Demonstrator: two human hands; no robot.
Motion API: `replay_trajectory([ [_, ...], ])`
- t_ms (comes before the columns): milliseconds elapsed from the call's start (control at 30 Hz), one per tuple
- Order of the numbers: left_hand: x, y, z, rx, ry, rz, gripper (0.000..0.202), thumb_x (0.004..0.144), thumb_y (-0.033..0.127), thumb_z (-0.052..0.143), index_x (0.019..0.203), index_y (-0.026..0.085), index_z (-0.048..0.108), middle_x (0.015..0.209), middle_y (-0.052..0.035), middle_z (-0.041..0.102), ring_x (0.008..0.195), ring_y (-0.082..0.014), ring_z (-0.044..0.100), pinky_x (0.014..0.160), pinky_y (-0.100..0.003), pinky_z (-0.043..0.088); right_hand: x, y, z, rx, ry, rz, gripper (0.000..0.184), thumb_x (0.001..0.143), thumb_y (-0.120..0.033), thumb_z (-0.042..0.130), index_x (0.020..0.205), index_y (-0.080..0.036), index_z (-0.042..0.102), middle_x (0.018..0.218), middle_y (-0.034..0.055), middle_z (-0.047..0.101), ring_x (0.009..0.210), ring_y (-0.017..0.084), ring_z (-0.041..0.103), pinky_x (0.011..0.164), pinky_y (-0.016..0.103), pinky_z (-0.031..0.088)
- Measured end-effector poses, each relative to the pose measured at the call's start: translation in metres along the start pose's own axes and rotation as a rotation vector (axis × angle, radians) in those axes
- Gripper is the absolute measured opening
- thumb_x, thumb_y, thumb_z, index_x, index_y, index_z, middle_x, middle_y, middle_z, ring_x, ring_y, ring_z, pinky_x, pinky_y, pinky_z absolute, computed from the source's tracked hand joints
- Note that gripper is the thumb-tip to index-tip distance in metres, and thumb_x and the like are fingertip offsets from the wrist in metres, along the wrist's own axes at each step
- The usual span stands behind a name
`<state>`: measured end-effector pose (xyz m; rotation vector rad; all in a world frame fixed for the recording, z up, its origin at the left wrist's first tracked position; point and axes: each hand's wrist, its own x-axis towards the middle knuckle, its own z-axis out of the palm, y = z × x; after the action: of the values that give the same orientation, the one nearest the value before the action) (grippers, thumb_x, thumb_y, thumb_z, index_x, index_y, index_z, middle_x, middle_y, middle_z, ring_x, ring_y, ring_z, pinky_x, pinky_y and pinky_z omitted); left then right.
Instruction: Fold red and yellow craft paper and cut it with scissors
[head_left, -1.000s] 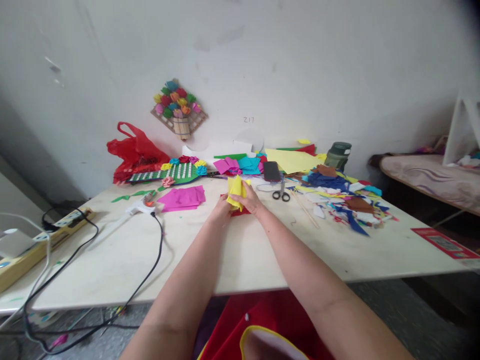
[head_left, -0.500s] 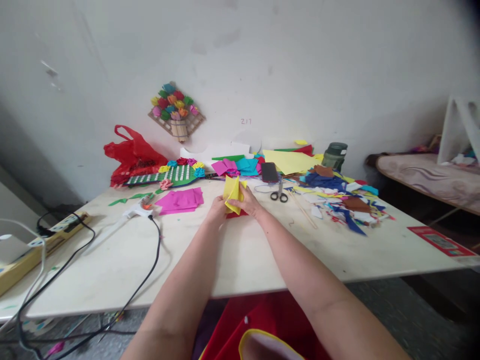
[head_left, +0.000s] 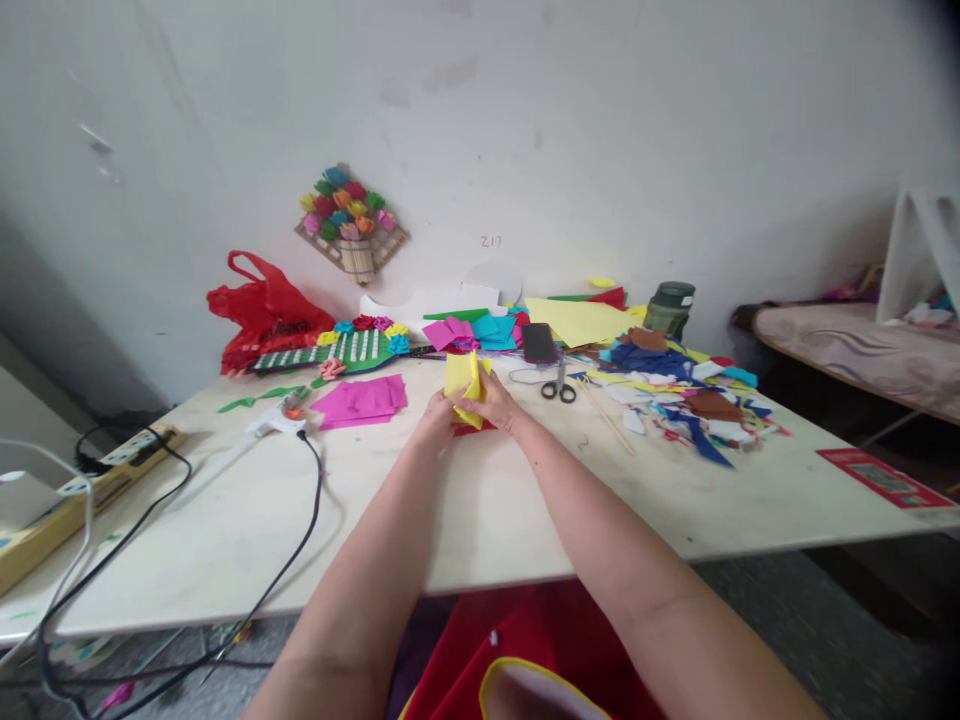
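Observation:
Both of my hands meet at the middle of the white table [head_left: 487, 520], holding a folded piece of yellow paper [head_left: 463, 378]. My left hand [head_left: 433, 418] grips its lower left side. My right hand [head_left: 501, 404] pinches its right edge, fingers closed on it. A red paper piece [head_left: 472, 428] lies on the table just beneath my hands. A stack of magenta paper [head_left: 361, 399] lies to the left, and black scissors [head_left: 561, 388] lie to the right.
A glue gun [head_left: 276, 418] with a black cord lies at left, near a power strip [head_left: 112, 462]. A red plastic bag [head_left: 266, 312], a phone [head_left: 538, 343], a green jar [head_left: 670, 308] and a heap of coloured scraps [head_left: 682, 392] line the back and right. A paper flower basket [head_left: 351, 222] hangs on the wall.
My hands have kept the yellow paper and shifted it slightly, folding it more compactly. The view has drifted a little; nothing else on the table has moved.

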<state>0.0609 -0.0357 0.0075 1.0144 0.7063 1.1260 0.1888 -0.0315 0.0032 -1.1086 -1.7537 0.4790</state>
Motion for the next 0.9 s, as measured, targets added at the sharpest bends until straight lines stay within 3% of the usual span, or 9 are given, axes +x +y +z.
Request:
replay_trajectory([
  [200,0.007,-0.005,-0.003,-0.034,0.031,0.175,0.043,0.049,0.028,0.077,0.084,0.011,0.06,0.074,-0.0055,0.066,0.06,-0.015,0.06,0.061,-0.027,0.048,-0.001,-0.006,0.0,0.094,0.0,0.0,0.061,0.065,-0.049,0.065,0.118,-0.021,0.052,0.114,0.0078,0.053,0.107,0.025,0.048,0.091,0.038,0.039],
  [300,0.011,-0.006,-0.006,0.024,0.167,0.255,0.047,0.048,0.026,0.077,0.088,0.011,0.059,0.078,-0.0068,0.066,0.065,-0.0172,0.062,0.065,-0.029,0.049,0.0,-0.007,0.0,0.202,0.028,0.028,0.053,0.072,-0.047,0.059,0.119,-0.024,0.053,0.117,0.0057,0.053,0.106,0.023,0.05,0.089,0.035,0.04],
  [400,0.012,-0.004,-0.005,0.085,0.258,0.264,0.048,0.049,0.028,0.077,0.09,0.01,0.059,0.08,-0.0082,0.067,0.068,-0.0188,0.063,0.066,-0.031,0.05,0.003,-0.002,0.002,0.219,0.113,0.132,0.041,0.071,-0.044,0.059,0.106,-0.023,0.063,0.112,0.0056,0.057,0.096,0.021,0.055,0.083,0.032,0.044],
  [500,0.009,-0.002,-0.002,0.094,0.233,0.247,0.048,0.05,0.029,0.077,0.09,0.011,0.06,0.081,-0.0087,0.067,0.069,-0.0195,0.063,0.066,-0.032,0.05,0.005,0.007,0.004,0.193,0.205,0.172,0.029,0.069,-0.042,0.059,0.085,-0.019,0.069,0.099,0.0053,0.062,0.086,0.019,0.057,0.076,0.03,0.045],
  [667,0.005,0.0,0.001,0.037,0.18,0.213,0.048,0.05,0.027,0.078,0.091,0.011,0.06,0.083,-0.0098,0.067,0.072,-0.0214,0.064,0.068,-0.034,0.051,0.005,0.017,0.008,0.242,0.275,0.273,0.032,0.069,-0.045,0.054,0.07,-0.016,0.067,0.06,0.0008,0.058,0.064,0.017,0.054,0.056,0.026,0.042],
  [900,0.012,-0.006,-0.007,0.036,0.188,0.201,0.042,0.052,0.026,0.075,0.088,0.011,0.06,0.086,-0.0107,0.067,0.074,-0.0215,0.064,0.071,-0.033,0.051,0.007,0.018,0.004,0.059,0.387,0.272,0.026,0.07,-0.039,0.047,0.058,-0.017,0.056,0.052,-0.0022,0.047,0.053,0.013,0.042,0.051,0.024,0.032],
])
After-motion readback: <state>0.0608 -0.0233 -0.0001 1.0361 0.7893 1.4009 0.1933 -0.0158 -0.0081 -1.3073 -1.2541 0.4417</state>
